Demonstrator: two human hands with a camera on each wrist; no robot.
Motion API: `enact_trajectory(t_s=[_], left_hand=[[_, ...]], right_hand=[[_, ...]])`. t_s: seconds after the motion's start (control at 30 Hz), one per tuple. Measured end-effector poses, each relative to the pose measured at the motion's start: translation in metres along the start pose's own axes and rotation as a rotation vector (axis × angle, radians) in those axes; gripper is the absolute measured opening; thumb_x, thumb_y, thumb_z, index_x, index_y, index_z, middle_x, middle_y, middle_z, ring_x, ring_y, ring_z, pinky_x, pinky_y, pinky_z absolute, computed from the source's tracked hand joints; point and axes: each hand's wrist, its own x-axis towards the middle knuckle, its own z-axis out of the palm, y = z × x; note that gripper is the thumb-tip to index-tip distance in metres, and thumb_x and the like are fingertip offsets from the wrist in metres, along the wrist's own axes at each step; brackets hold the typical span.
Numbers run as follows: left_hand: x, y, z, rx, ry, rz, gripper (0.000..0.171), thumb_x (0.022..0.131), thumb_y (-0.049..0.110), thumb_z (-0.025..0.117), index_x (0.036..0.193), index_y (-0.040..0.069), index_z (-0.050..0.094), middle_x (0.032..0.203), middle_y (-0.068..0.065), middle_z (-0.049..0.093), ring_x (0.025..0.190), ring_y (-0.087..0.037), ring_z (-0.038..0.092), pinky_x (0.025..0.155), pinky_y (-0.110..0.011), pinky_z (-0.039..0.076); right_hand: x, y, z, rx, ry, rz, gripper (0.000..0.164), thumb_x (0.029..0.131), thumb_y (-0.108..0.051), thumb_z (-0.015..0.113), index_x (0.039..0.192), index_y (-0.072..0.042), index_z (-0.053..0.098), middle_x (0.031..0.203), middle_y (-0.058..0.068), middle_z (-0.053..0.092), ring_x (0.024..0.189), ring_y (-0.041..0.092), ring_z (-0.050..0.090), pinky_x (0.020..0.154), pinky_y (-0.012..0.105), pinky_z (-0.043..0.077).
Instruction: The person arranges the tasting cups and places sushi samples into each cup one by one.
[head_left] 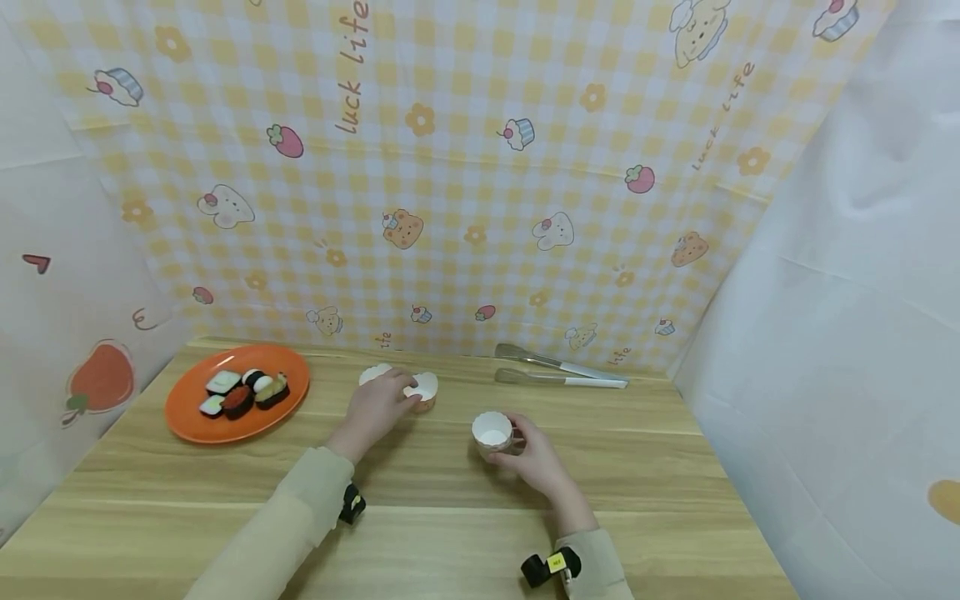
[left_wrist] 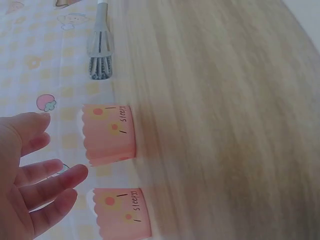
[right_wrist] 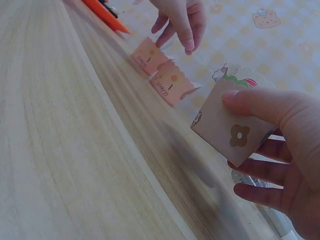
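My right hand [head_left: 538,458] pinches a beige paper baking cup [right_wrist: 220,117] with brown flower prints, thumb on its outer wall. That cup's white inside faces up in the head view, and it is held above the table. Over at the back middle, my left hand [head_left: 381,404] hovers by two pink paper baking cups marked "sleepyy". One pink cup [left_wrist: 110,135] and the other pink cup [left_wrist: 122,212] stand side by side on the table. In the left wrist view the left fingers are loosely spread, with a gap between them and the cups.
An orange plate [head_left: 183,417] at the back left bears several sushi pieces [head_left: 238,402]. Metal tongs [head_left: 555,377] with white handles lie at the back right, near the checked cloth backdrop [head_left: 450,183]. White cloth [head_left: 840,333] hangs along the table's right side.
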Motion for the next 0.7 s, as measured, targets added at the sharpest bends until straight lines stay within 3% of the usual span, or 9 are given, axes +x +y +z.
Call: enact_trajectory(t_s=[0.17,0.47,0.7], left_hand=[[-0.001,0.004,-0.002,-0.005,0.039,0.028,0.02,0.084,0.024,0.076,0.095,0.008,0.071,0.107,-0.008,0.067,0.093,-0.026,0.065,0.065,-0.04,0.056],[-0.003,0.017,-0.005,-0.058,0.065,0.024,0.023,0.082,0.025,0.077,0.096,0.009,0.072,0.105,-0.007,0.067,0.091,-0.026,0.065,0.065,-0.042,0.056],[-0.004,0.031,-0.013,-0.098,0.019,0.007,0.022,0.086,0.028,0.073,0.101,0.013,0.072,0.107,-0.007,0.069,0.077,-0.015,0.068,0.061,-0.038,0.055]], right_hand=[[0.0,0.0,-0.001,0.005,-0.002,-0.009,0.067,0.078,-0.024,0.082,0.134,-0.007,0.05,0.122,0.008,0.057,0.108,0.027,0.054,0.09,0.046,0.049],[0.0,0.0,0.0,-0.007,0.002,-0.017,0.066,0.078,-0.022,0.082,0.133,-0.006,0.05,0.122,0.007,0.058,0.109,0.025,0.054,0.091,0.044,0.049],[0.0,-0.001,0.001,-0.008,0.007,-0.006,0.066,0.078,-0.022,0.082,0.133,-0.006,0.05,0.121,0.007,0.058,0.108,0.026,0.054,0.091,0.044,0.049]])
